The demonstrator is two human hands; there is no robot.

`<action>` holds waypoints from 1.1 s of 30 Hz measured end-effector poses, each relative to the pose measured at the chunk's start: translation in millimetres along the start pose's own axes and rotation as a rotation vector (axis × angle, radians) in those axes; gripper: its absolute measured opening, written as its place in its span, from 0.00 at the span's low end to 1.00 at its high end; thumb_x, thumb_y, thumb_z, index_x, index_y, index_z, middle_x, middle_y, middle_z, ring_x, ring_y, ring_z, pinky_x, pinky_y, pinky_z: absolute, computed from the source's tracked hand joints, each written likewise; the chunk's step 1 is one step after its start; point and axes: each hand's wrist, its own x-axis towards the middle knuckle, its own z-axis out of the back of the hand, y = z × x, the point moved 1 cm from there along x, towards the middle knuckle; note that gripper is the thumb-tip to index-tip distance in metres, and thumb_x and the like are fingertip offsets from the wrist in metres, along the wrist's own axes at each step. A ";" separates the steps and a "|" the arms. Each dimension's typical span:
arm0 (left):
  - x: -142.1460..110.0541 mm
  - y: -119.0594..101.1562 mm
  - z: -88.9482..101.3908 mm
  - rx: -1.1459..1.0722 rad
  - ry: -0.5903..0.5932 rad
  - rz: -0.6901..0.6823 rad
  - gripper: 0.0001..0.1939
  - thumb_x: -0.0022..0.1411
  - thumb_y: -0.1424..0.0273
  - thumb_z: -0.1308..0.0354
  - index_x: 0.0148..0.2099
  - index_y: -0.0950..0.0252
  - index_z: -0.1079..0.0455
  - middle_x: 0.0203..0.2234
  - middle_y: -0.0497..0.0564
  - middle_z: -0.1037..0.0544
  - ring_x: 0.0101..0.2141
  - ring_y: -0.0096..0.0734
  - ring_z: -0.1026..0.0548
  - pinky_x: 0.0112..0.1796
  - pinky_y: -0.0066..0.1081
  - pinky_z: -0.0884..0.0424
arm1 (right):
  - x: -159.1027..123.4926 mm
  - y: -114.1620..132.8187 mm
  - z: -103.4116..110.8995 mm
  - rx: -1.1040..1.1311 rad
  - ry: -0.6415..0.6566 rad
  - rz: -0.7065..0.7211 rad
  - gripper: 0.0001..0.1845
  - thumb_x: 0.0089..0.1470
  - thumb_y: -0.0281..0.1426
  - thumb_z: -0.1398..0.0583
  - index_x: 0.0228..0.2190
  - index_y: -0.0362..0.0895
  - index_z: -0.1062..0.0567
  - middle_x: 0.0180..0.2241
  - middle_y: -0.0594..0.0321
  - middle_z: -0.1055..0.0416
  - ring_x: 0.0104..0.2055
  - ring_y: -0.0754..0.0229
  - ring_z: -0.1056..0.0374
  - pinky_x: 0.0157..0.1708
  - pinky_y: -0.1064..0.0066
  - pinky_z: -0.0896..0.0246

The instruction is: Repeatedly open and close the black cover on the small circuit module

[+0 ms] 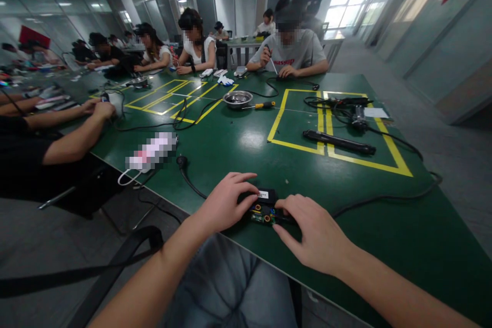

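Near the table edge in front of me lies an opened power adapter; its circuit board [264, 215] shows copper coils and small coloured parts. Behind the board is a black plastic cover [271, 196] with a white label. My left hand [228, 202] grips the cover from the left, thumb by the label, other fingers reaching over it. From the right, my right hand [313, 230] holds the adapter's right end between thumb and fingers. A black cable with a plug [182, 162] runs from the left towards the adapter. My fingers hide both ends of the board.
A steel bowl [237, 99] and a yellow-black screwdriver [264, 105] are mid-table. A black bar [338, 142] and tangled cables [346, 105] lie within yellow tape at right. A pink-white device [151, 152] sits left. Co-workers sit opposite and at left.
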 end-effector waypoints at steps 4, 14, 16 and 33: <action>-25.5 -2.0 4.9 0.080 -0.028 -0.012 0.11 0.71 0.68 0.35 0.54 0.61 0.20 0.50 0.57 0.17 0.49 0.45 0.20 0.52 0.43 0.22 | -2.1 -3.6 -2.8 0.026 0.019 -0.040 0.13 0.62 0.31 0.36 0.49 0.45 0.23 0.38 0.57 0.23 0.39 0.48 0.24 0.37 0.58 0.30; -42.2 13.2 0.0 0.135 0.000 -0.054 0.15 0.73 0.61 0.32 0.57 0.61 0.19 0.41 0.54 0.18 0.40 0.38 0.19 0.42 0.34 0.22 | -3.8 -9.1 -4.9 0.078 0.025 -0.099 0.16 0.61 0.32 0.31 0.51 0.49 0.20 0.38 0.61 0.21 0.37 0.51 0.21 0.37 0.60 0.24; -42.2 13.4 0.7 0.127 -0.004 -0.042 0.16 0.72 0.60 0.32 0.57 0.60 0.19 0.40 0.53 0.18 0.39 0.37 0.19 0.41 0.33 0.22 | -3.5 -9.2 -4.3 0.077 0.016 -0.093 0.17 0.61 0.32 0.31 0.51 0.49 0.20 0.38 0.61 0.21 0.38 0.51 0.21 0.37 0.60 0.23; -41.9 4.4 13.6 -0.016 -0.036 -0.034 0.06 0.73 0.71 0.41 0.47 0.62 0.21 0.38 0.53 0.18 0.39 0.38 0.20 0.41 0.34 0.25 | 1.5 -4.4 11.1 0.150 0.028 -0.034 0.04 0.65 0.27 0.43 0.40 0.47 0.28 0.34 0.60 0.26 0.34 0.52 0.26 0.33 0.62 0.31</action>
